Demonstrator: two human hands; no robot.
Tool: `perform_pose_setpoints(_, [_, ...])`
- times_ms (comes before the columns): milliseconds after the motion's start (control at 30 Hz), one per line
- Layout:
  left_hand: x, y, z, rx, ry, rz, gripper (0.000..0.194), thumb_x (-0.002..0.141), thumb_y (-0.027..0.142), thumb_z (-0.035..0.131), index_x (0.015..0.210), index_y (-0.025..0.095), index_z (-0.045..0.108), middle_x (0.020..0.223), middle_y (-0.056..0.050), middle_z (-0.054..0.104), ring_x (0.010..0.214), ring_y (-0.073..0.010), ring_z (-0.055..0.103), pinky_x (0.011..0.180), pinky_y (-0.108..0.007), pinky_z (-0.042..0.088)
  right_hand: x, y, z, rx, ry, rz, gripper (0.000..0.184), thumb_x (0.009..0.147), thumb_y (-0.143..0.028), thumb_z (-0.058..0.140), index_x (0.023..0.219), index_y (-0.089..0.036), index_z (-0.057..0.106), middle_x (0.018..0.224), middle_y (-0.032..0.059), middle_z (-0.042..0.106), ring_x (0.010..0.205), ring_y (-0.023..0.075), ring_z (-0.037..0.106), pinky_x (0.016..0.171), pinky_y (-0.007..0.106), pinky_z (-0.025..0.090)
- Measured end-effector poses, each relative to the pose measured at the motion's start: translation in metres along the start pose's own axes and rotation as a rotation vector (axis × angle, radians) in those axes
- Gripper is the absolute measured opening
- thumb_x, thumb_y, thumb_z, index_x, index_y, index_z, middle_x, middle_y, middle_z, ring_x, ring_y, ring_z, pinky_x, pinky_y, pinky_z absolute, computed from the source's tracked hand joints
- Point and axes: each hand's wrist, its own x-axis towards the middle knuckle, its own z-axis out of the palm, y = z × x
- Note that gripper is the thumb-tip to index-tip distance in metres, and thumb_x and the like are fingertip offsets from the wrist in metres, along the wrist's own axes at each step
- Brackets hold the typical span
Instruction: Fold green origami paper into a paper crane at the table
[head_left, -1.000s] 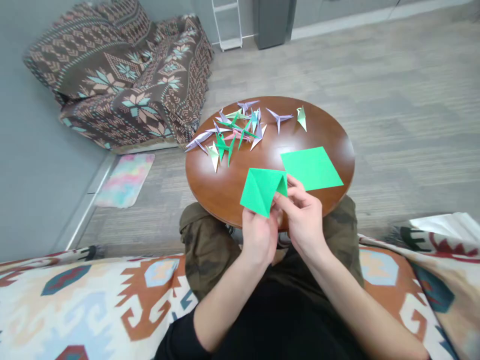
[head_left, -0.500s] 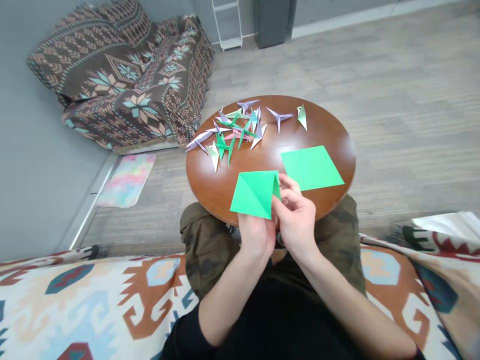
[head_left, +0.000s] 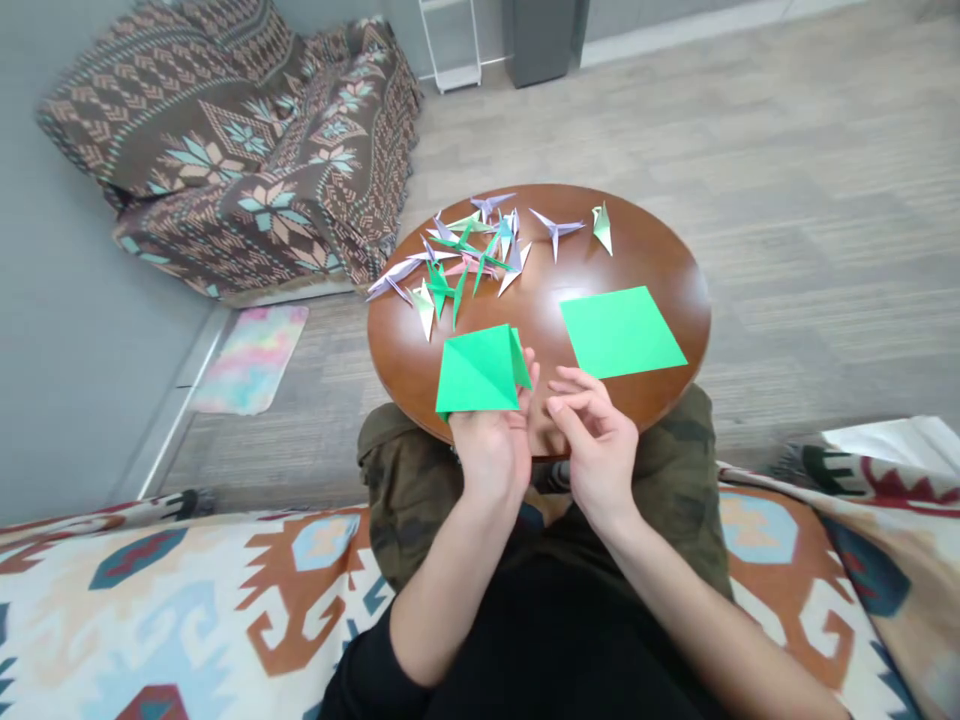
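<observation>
A folded green sheet of origami paper point(head_left: 480, 368) rests on my left hand point(head_left: 495, 440), whose palm and fingers are mostly beneath it. A diagonal crease crosses its top, and a flap hangs at its right side. To the right, apart from the paper, my right hand point(head_left: 596, 425) has its fingers loosely bent and nothing visible in them. A flat green sheet point(head_left: 624, 332) lies on the round brown table point(head_left: 536, 320) beyond my right hand.
Several folded paper cranes point(head_left: 457, 255) in green, purple, pink and white crowd the table's far left. A purple crane point(head_left: 556, 232) and a pale green crane point(head_left: 602, 229) stand apart at the back. A patterned sofa point(head_left: 262, 170) is at the left.
My left hand has moved left with the folded paper, which has turned slightly. My right hand has let go of it, leaving a gap between them.
</observation>
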Motion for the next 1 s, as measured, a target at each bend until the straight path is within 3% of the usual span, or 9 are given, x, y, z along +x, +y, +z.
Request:
perform_pose_setpoints(433, [-0.007, -0.009, -0.005, 0.101, -0.034, -0.009, 0.031, 0.063, 0.025, 0.095, 0.089, 0.02, 0.079, 0.096, -0.004, 0.084, 0.091, -0.0232, 0.079, 0.088, -0.036, 0.065, 0.016, -0.002, -0.002, -0.004, -0.135, -0.098, 0.006, 0.091, -0.027, 0.076, 0.086, -0.023, 0.074, 0.129, 0.0125, 0.068, 0.125, 0.0278, 0.069, 0.107, 0.046, 0.057])
perform_pose_setpoints(500, [-0.015, -0.004, -0.017, 0.197, -0.15, -0.155, 0.034, 0.068, 0.032, 0.096, 0.095, 0.02, 0.08, 0.098, -0.006, 0.083, 0.09, -0.0231, 0.079, 0.083, -0.035, 0.065, 0.024, -0.003, -0.01, -0.004, -0.119, -0.126, 0.006, 0.09, -0.025, 0.075, 0.085, -0.023, 0.072, 0.128, 0.0123, 0.069, 0.125, 0.0273, 0.068, 0.105, 0.045, 0.058])
perform_pose_setpoints(600, [-0.029, 0.018, -0.04, 0.516, -0.506, -0.512, 0.032, 0.084, 0.044, 0.087, 0.089, 0.013, 0.083, 0.084, -0.013, 0.081, 0.073, -0.0227, 0.077, 0.068, -0.032, 0.062, 0.039, -0.009, -0.03, -0.132, -0.177, -0.226, 0.009, 0.09, -0.025, 0.077, 0.083, -0.025, 0.071, 0.117, 0.0095, 0.073, 0.119, 0.0271, 0.069, 0.108, 0.048, 0.054])
perform_pose_setpoints(633, [-0.031, 0.029, -0.046, 0.602, -0.547, -0.454, 0.034, 0.089, 0.046, 0.081, 0.081, 0.013, 0.082, 0.075, -0.012, 0.079, 0.063, -0.0195, 0.072, 0.059, -0.028, 0.058, 0.043, -0.012, -0.037, -0.178, -0.203, -0.269, 0.009, 0.09, -0.024, 0.077, 0.084, -0.025, 0.071, 0.113, 0.0084, 0.074, 0.116, 0.0267, 0.069, 0.107, 0.047, 0.053])
perform_pose_setpoints(700, [-0.028, 0.05, -0.054, 0.656, -0.408, 0.005, 0.033, 0.098, 0.04, 0.072, 0.076, 0.017, 0.08, 0.073, -0.007, 0.076, 0.061, -0.0142, 0.067, 0.059, -0.023, 0.054, 0.05, -0.019, -0.048, -0.272, -0.317, -0.312, 0.009, 0.09, -0.021, 0.075, 0.083, -0.025, 0.07, 0.113, 0.0076, 0.075, 0.112, 0.0261, 0.07, 0.105, 0.046, 0.052])
perform_pose_setpoints(733, [-0.023, 0.059, -0.055, 0.659, -0.305, 0.244, 0.016, 0.096, 0.035, 0.076, 0.09, 0.021, 0.082, 0.091, -0.007, 0.08, 0.079, -0.0167, 0.074, 0.075, -0.024, 0.058, 0.053, -0.024, -0.051, -0.304, -0.377, -0.318, 0.009, 0.09, -0.021, 0.075, 0.083, -0.025, 0.07, 0.114, 0.0077, 0.075, 0.111, 0.0264, 0.071, 0.104, 0.046, 0.052])
perform_pose_setpoints(800, [-0.006, 0.071, -0.051, 0.685, -0.269, 0.437, 0.054, 0.077, 0.026, 0.093, 0.128, 0.028, 0.076, 0.143, -0.009, 0.071, 0.136, -0.0281, 0.064, 0.112, -0.034, 0.051, 0.055, -0.033, -0.054, -0.351, -0.512, -0.326, 0.009, 0.09, -0.022, 0.075, 0.083, -0.025, 0.071, 0.12, 0.008, 0.074, 0.116, 0.0282, 0.07, 0.107, 0.047, 0.051])
perform_pose_setpoints(900, [0.021, 0.074, -0.045, 0.757, -0.449, 0.16, 0.091, 0.055, 0.016, 0.103, 0.14, 0.029, 0.07, 0.151, -0.014, 0.067, 0.147, -0.0363, 0.057, 0.115, -0.041, 0.05, 0.055, -0.047, -0.054, -0.431, -0.656, -0.338, 0.007, 0.088, -0.021, 0.075, 0.084, -0.025, 0.073, 0.133, 0.0093, 0.069, 0.128, 0.031, 0.065, 0.111, 0.048, 0.05])
perform_pose_setpoints(1000, [0.032, 0.066, -0.044, 0.746, -0.608, -0.165, 0.069, 0.065, 0.022, 0.098, 0.13, 0.024, 0.075, 0.112, -0.012, 0.082, 0.103, -0.0309, 0.078, 0.092, -0.039, 0.06, 0.053, -0.053, -0.053, -0.504, -0.732, -0.34, 0.008, 0.089, -0.019, 0.074, 0.084, -0.025, 0.072, 0.137, 0.0096, 0.066, 0.13, 0.0309, 0.063, 0.112, 0.048, 0.049])
